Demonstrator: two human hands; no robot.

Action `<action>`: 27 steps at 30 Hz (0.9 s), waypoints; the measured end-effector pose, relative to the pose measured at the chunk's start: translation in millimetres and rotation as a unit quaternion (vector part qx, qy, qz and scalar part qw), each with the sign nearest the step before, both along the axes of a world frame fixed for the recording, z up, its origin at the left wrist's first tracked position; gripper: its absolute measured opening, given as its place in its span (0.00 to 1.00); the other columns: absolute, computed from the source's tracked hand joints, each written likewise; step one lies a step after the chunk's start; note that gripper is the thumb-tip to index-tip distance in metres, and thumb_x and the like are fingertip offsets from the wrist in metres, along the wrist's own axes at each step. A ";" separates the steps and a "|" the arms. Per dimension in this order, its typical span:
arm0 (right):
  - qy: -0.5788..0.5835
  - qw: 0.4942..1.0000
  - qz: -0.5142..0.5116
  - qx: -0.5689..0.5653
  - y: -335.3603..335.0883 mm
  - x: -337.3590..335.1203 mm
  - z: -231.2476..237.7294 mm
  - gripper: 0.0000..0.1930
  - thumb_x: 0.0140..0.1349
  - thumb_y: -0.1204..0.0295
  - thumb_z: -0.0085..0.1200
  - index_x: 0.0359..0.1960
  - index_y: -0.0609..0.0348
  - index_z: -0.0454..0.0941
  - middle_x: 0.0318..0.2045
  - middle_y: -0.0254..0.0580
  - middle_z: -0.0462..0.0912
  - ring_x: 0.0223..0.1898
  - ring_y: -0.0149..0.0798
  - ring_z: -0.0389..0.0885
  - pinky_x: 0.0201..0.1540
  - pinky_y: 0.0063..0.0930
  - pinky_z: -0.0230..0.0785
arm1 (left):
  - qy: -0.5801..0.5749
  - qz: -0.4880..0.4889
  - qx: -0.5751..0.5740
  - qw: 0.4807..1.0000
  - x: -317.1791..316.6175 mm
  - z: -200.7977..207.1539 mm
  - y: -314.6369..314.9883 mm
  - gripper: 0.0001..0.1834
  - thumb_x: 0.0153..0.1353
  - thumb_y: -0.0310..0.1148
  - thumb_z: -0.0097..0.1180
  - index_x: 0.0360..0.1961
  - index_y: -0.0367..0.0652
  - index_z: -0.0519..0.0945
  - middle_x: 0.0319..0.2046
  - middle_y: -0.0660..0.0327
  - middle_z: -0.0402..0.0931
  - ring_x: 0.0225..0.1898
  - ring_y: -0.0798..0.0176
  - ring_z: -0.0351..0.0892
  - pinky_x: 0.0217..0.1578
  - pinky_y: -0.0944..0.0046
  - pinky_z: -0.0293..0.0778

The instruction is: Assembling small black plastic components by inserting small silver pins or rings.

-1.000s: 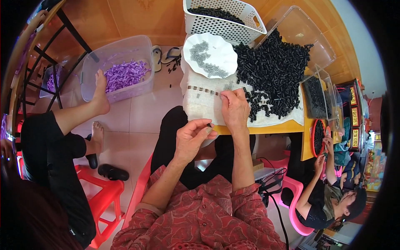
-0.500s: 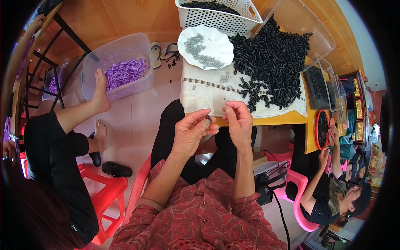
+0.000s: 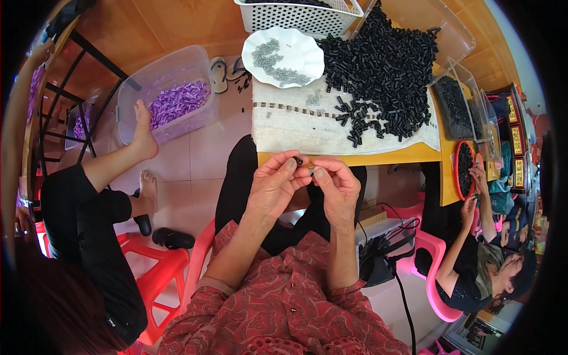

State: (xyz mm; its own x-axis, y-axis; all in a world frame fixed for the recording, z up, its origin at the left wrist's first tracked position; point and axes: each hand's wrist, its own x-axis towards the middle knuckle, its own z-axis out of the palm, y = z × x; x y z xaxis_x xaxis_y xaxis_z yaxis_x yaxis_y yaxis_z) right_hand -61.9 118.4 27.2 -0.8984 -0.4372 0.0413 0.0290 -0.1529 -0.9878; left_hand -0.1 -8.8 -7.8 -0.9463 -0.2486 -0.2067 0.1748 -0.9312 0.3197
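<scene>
Close together in front of the table's near edge, my two hands meet at the fingertips. My left hand [image 3: 273, 184] pinches a small black cylindrical piece [image 3: 297, 160] between thumb and forefinger. My right hand [image 3: 336, 190] is closed, its thumb and forefinger pressed on something tiny near the left fingertips, too small to make out. Beyond them, a large heap of black cylindrical pieces [image 3: 384, 77] lies on the white cloth [image 3: 284, 133]. A white scalloped plate [image 3: 307, 50] holds small clear pieces [image 3: 269, 56], and a few more clear pieces lie on the cloth.
A white perforated basket [image 3: 296, 21] stands behind the plate. Left on the floor is a clear bin [image 3: 127, 97] of purple pieces [image 3: 177, 103], beside another person's bare foot [image 3: 144, 130]. At right, a co-worker's hands [image 3: 473, 189] reach to a red-rimmed tray [image 3: 457, 174]. A red stool [image 3: 160, 266] stands left.
My right hand has come down and in, so its fingertips now meet my left hand's. The whole view has shifted slightly. The left hand keeps its pinch.
</scene>
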 end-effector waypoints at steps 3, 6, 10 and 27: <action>0.054 0.998 -0.007 -0.008 -3.1 0.9 -2.0 0.07 0.63 0.81 0.56 0.42 0.66 0.80 0.44 0.41 0.78 0.44 0.30 0.77 0.47 0.21 0.70 | 0.000 0.001 -0.005 1.000 0.0 -0.2 4.6 0.11 0.67 0.26 0.52 0.50 0.36 0.77 0.41 0.54 0.81 0.38 0.62 0.83 0.43 0.58 0.81; 0.068 0.998 -0.009 -0.012 -3.7 1.1 -2.2 0.07 0.62 0.82 0.57 0.41 0.66 0.81 0.45 0.42 0.77 0.46 0.31 0.77 0.49 0.22 0.70 | 0.007 0.007 0.000 1.000 -0.9 0.9 8.6 0.11 0.67 0.26 0.53 0.49 0.36 0.78 0.39 0.57 0.81 0.37 0.64 0.82 0.44 0.58 0.81; 0.067 0.997 -0.018 -0.024 -4.1 1.6 -2.8 0.08 0.62 0.83 0.56 0.42 0.66 0.81 0.44 0.42 0.77 0.44 0.30 0.78 0.48 0.21 0.71 | 0.005 0.005 -0.011 1.000 -0.2 -0.7 10.9 0.11 0.66 0.25 0.53 0.49 0.37 0.78 0.41 0.57 0.81 0.39 0.64 0.81 0.46 0.59 0.79; 0.043 0.999 -0.018 -0.013 -1.4 5.8 2.4 0.07 0.59 0.86 0.56 0.38 0.67 0.79 0.41 0.40 0.76 0.35 0.27 0.78 0.41 0.19 0.73 | 0.002 0.004 -0.052 0.999 2.1 -4.3 17.7 0.11 0.66 0.23 0.54 0.49 0.38 0.79 0.43 0.58 0.80 0.41 0.64 0.80 0.45 0.61 0.79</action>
State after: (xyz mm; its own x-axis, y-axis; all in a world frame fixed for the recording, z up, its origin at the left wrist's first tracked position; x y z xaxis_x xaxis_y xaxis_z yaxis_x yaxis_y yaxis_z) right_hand -56.1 117.0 29.6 -0.9064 -0.4016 0.1307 -0.0624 -0.1789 -0.9819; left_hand 2.0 9.0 -12.1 -0.9446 -0.2772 -0.1755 0.1844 -0.8911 0.4146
